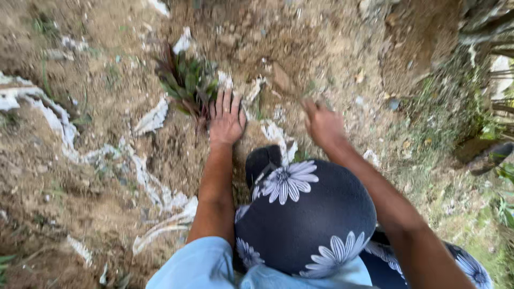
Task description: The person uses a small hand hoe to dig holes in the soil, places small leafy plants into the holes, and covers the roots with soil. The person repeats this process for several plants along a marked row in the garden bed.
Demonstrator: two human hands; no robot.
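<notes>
Head view: two bare hands work the loose soil beside a small plant.

Farthest left, white torn plastic strips point(152, 119) lie half-buried in the dirt, well out from the left hand. Next comes the plant point(187, 83), a low clump of green and purplish leaves sitting just beyond the fingertips of the left hand point(226, 120); that hand lies flat and open, palm down, fingers spread against the soil at the plant's base, as if pressing earth to steady it. Further right, the right hand point(323, 124) is blurred with motion over bare soil point(300, 51), fingers curled; whether it grips anything I cannot tell. Below both hands, the person's knee in dark flower-print cloth point(305, 214) is bent close.
</notes>
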